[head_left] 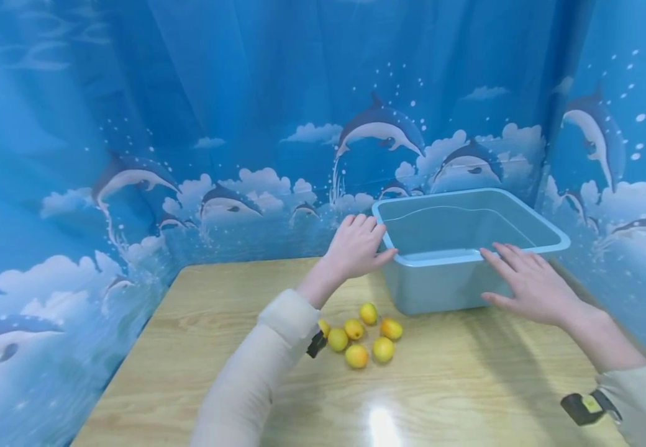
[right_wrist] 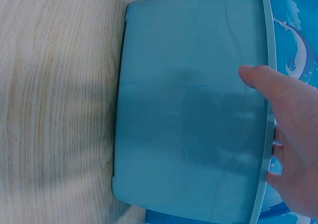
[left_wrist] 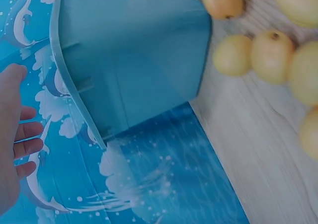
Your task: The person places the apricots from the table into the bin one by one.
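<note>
A light blue plastic tub (head_left: 440,279) with a wide rim stands at the back right of the table. My left hand (head_left: 356,244) is at its near left corner, fingers extended and thumb toward the rim. In the left wrist view a gap shows between the left fingers (left_wrist: 29,129) and the tub's rim. Over the front rim, toward the right, my right hand (head_left: 530,282) is spread with its thumb in front of the tub's wall. Several small yellow-orange fruits (head_left: 382,349) lie in a loose cluster on the table, in front of the tub.
The wooden table (head_left: 189,347) has its left edge and back edge in view. A blue curtain (head_left: 267,112) printed with dolphins hangs behind and on both sides, close to the tub. Black devices, one a wrist camera (head_left: 582,408), are strapped at the sleeves.
</note>
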Motion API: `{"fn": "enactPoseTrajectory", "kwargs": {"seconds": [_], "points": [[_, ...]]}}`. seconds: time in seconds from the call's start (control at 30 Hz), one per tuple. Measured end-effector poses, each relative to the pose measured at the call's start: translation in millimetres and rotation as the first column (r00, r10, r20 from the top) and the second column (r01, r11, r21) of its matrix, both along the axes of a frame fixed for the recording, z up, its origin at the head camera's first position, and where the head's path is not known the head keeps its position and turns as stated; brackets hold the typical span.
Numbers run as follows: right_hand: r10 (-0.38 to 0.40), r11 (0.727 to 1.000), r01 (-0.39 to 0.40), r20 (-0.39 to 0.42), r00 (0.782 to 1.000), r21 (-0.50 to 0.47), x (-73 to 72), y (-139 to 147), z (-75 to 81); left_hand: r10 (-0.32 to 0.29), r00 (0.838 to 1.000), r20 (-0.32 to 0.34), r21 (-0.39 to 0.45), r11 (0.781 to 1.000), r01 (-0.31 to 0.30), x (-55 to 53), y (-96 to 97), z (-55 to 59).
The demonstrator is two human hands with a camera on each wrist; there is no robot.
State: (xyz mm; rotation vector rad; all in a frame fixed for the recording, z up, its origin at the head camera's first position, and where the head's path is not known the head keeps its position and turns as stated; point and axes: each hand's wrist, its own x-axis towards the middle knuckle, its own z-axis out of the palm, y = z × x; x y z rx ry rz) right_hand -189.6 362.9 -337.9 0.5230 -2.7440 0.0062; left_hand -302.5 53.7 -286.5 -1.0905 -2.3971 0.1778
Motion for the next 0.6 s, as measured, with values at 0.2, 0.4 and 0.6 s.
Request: {"fn": "enactPoseTrajectory", "kwargs": {"seconds": [0.2,0.4,0.6], "points": [[-0.004,1.0,0.004,-0.001,1.0,0.001,-0.2,-2,0.6,-0.016,1.0,0.003,-0.003,1.0,0.016,1.7,-18.9,-9.3],[-0.02,1.0,0.02,0.018,1.0,0.007,-1.1,-2,1.0,-0.023,1.0,-0.016,-0.035,0.999,0.023,2.4,-38.2,-24.5],[-0.024,1.0,0.024,0.029,0.999,0.006,-1.4,-2,1.8,-0.028,0.999,-0.018,-0.079,0.996,0.027,7.3,-60.1,-43.8]]}}
